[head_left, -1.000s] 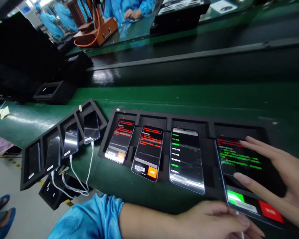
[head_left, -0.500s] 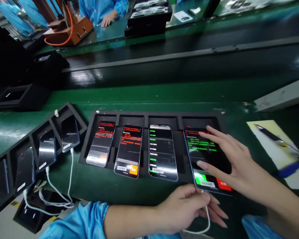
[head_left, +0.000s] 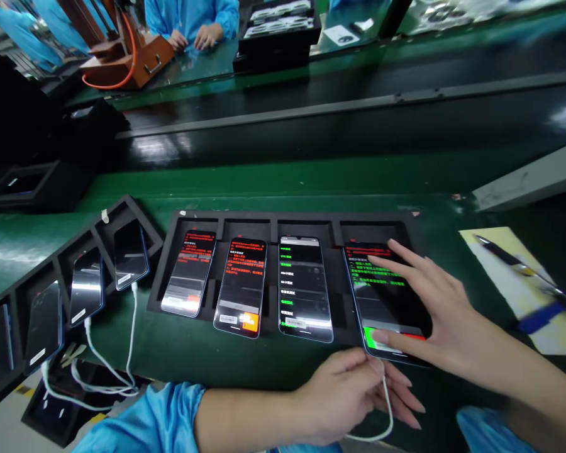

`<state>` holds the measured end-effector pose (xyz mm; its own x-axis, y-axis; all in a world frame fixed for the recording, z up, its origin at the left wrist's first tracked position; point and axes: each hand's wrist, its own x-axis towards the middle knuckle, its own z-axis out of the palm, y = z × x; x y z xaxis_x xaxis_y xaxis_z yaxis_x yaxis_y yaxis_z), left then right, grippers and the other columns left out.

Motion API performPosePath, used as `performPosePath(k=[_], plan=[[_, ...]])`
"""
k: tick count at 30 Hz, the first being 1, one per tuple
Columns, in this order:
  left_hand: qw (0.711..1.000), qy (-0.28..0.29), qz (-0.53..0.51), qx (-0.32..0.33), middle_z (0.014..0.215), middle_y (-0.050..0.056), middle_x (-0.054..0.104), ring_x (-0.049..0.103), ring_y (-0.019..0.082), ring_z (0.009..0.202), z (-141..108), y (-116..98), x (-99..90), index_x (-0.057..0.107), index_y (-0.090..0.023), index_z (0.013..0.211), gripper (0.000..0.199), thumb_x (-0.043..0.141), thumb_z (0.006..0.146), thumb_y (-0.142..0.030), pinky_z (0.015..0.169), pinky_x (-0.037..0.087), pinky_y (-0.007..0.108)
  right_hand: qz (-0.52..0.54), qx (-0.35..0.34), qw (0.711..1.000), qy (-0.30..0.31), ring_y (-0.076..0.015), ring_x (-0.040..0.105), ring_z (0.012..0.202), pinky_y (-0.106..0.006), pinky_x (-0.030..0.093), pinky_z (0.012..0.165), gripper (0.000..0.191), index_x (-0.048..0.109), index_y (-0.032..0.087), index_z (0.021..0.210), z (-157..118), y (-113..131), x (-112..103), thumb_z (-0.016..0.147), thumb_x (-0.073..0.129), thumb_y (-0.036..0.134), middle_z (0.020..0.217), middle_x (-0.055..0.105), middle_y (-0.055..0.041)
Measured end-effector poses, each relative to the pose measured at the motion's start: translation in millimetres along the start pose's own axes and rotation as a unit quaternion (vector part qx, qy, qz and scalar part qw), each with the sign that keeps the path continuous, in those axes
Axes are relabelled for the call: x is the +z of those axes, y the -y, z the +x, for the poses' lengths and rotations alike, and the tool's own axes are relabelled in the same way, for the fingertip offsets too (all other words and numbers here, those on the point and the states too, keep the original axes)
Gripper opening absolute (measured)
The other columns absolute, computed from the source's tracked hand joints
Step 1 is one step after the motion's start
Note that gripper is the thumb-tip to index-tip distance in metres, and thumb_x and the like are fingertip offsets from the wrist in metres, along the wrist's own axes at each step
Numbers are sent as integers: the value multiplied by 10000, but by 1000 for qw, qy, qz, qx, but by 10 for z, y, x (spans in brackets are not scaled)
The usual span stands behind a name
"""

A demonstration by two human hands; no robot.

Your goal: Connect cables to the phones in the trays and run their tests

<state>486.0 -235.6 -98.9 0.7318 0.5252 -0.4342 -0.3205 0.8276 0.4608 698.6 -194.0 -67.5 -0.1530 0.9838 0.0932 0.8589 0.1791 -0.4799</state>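
Observation:
At the right end of a black foam tray lies a lit phone with red and green text. My right hand is spread over it, thumb at the green button low on the screen and fingers across the upper part. Below the phone's bottom edge, my left hand pinches the end of a white cable; the plug itself is mostly hidden by the fingers. Three more lit phones lie to the left: one with a list, one with an orange button, and an outer one.
A second foam tray at the left holds several dark phones, some with white cables. A pen rests on yellow paper at the right. Across the bench are a co-worker's hands, a brown fixture and stacked black trays.
My right thumb has moved down the screen to the green button. My left hand stays at the cable end. The co-worker's second hand has come into view.

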Motion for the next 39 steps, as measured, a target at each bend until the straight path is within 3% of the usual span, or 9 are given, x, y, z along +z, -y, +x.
performPosePath(k=[5, 10, 12, 15, 19, 22, 26, 31, 39], plan=[[998, -19, -61, -23, 614, -77, 458, 349, 46, 482, -58, -13, 103, 589, -167, 907, 707, 948, 621, -704, 528, 217, 265, 0, -19, 1000, -12, -502, 327, 1582, -827, 274, 1227, 834, 323, 507, 1611, 23, 1, 25, 896, 587, 846, 1784, 266, -46], [991, -94, -40, -80, 517, -114, 336, 216, 52, 389, -136, 42, 199, 458, -241, 806, 765, 771, 660, -924, 450, 81, 275, 41, 35, 999, -3, -467, 314, 1599, -792, 292, 1246, 725, 348, 529, 1611, 16, -42, -16, 960, 534, 786, 1785, 276, -15], [993, -81, -15, -86, 501, -119, 329, 214, 50, 377, -266, -19, 144, 460, -241, 796, 799, 742, 629, -970, 432, 106, 263, 60, 45, 997, -16, -441, 325, 1603, -775, 329, 1239, 644, 375, 537, 1590, 45, -59, -72, 993, 480, 755, 1775, 299, -11], [996, -76, 32, -21, 517, -126, 340, 267, 49, 395, -633, -235, -99, 506, -223, 829, 820, 791, 582, -951, 425, 192, 236, 47, 31, 998, -22, -418, 357, 1596, -749, 396, 1220, 583, 435, 524, 1561, 175, 45, -178, 1013, 455, 721, 1732, 389, -24], [974, -167, 125, 91, 528, -109, 430, 335, 63, 401, -1223, -583, -527, 557, -194, 934, 686, 740, 797, -841, 427, 301, 214, 45, -57, 997, 36, -386, 466, 1539, -693, 456, 1217, 585, 486, 502, 1569, 534, 509, -212, 1022, 499, 706, 1653, 519, -4], [942, -231, 190, 150, 542, -72, 552, 490, 107, 421, -1490, -767, -725, 582, -171, 1058, 658, 642, 904, -808, 473, 413, 234, 54, -109, 989, 81, -368, 475, 1537, -704, 420, 1238, 616, 543, 458, 1555, 911, 927, -96, 1019, 483, 756, 1639, 540, 15], [935, -235, 203, 170, 832, 83, 775, 651, 128, 600, -1555, -855, -833, 607, -129, 1109, 709, 650, 900, -806, 658, 521, 270, 41, -115, 977, 177, -369, 354, 1610, -700, 336, 1284, 840, 514, 367, 1614, 1389, 1315, 121, 965, 402, 889, 1712, 442, -10], [941, -221, 178, 184, 987, 145, 806, 676, 136, 622, -1522, -821, -926, 577, -152, 1067, 725, 647, 874, -847, 687, 544, 297, 28, -111, 958, 263, -364, 406, 1580, -594, 314, 1330, 999, 488, 228, 1640, 1675, 1552, 228, 940, 325, 921, 1682, 484, -80], [957, -199, 132, 163, 1061, 193, 812, 729, 160, 712, -1459, -875, -917, 598, -146, 941, 789, 717, 758, -905, 766, 581, 310, 27, -139, 963, 230, -367, 600, 1412, -609, 448, 1231, 814, 586, 230, 1550, 1718, 1603, 271, 1007, 373, 798, 1555, 626, -79]])
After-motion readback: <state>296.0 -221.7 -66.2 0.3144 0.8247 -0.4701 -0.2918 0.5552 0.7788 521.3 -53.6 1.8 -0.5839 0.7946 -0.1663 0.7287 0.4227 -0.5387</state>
